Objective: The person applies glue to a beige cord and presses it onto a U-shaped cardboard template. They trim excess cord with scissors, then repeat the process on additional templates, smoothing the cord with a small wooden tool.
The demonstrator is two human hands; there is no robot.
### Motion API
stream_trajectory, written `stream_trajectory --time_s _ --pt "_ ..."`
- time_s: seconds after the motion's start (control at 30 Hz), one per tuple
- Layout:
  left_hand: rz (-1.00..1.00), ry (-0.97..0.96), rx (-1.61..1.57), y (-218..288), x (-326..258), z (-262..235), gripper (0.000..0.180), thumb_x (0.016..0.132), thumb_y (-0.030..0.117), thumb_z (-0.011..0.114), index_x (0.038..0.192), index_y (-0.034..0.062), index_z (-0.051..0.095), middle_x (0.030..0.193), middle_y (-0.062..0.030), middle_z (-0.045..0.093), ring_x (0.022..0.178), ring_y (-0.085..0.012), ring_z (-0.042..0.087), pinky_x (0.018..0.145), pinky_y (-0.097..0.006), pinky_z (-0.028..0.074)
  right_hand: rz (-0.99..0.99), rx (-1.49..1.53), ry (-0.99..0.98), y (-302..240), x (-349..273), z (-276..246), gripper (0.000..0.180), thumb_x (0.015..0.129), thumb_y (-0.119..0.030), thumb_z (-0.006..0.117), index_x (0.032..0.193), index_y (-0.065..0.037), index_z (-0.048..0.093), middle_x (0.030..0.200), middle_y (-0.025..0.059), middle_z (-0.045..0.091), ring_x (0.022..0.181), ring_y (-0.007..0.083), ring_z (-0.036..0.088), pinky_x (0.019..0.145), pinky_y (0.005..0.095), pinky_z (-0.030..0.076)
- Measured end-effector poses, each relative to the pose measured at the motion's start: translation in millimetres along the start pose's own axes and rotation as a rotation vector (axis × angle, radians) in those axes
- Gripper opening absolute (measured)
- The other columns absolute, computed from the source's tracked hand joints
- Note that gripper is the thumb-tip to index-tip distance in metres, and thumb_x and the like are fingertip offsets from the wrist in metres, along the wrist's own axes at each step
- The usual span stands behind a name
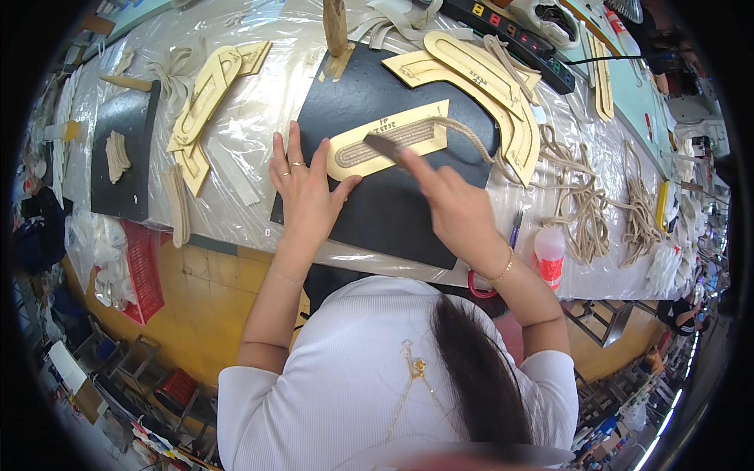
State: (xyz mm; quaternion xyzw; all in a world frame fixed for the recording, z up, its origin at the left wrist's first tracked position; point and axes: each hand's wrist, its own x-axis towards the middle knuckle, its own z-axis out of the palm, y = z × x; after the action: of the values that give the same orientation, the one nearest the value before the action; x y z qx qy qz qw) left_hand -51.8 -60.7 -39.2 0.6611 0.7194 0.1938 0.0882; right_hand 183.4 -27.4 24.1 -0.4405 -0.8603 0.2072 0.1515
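A pale yellow template (437, 140) with a long rounded slot lies on a black mat (397, 216). Rows of beige cord (353, 157) fill the slot, and a loose length trails off its right end. My left hand (305, 184) rests at the template's left end, fingers spread, with the thumb and a fingertip touching its edge. In my right hand (459, 208) is a tool with a flat dark blade (382, 147); the blade's tip lies over the cord. My fingers hide the tool's handle, so its exact kind cannot be made out.
More yellow templates (471, 67) lie behind on the right, others (208, 94) at the left. Tangled cord (581, 208) covers the right side, beside a bottle with a red label (549, 255) and a pen (515, 229). A wooden handle (335, 31) stands at the mat's far edge.
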Motion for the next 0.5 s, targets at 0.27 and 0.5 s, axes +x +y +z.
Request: stream_trajectory --time_s 0.27,0.5 --pt "-0.009 -0.037 0.022 3 3 -3 0.070 0.077 0.033 0.086 0.135 0.0045 0.059 0.159 -0.0269 0.028 0.147 -0.0487 0.022 0.117 -0.059 0.025 0.015 -0.137 -0.182 -12 6 15 0.065 0.090 -0.007 0.058 0.151 -0.031 0.048 0.076 0.0073 0.057 0.058 0.0266 0.062 0.051 0.0392 0.053" --pt "0.022 -0.104 -0.197 6 17 -10 0.053 0.086 0.016 0.077 0.133 0.0005 0.060 0.130 -0.0207 0.052 0.120 -0.0387 0.050 0.102 -0.048 0.041 -0.083 0.013 0.159 23 -16 8 0.034 0.090 -0.029 0.070 0.121 -0.015 0.068 0.082 0.0038 0.061 0.076 0.0227 0.064 0.067 0.0363 0.051"
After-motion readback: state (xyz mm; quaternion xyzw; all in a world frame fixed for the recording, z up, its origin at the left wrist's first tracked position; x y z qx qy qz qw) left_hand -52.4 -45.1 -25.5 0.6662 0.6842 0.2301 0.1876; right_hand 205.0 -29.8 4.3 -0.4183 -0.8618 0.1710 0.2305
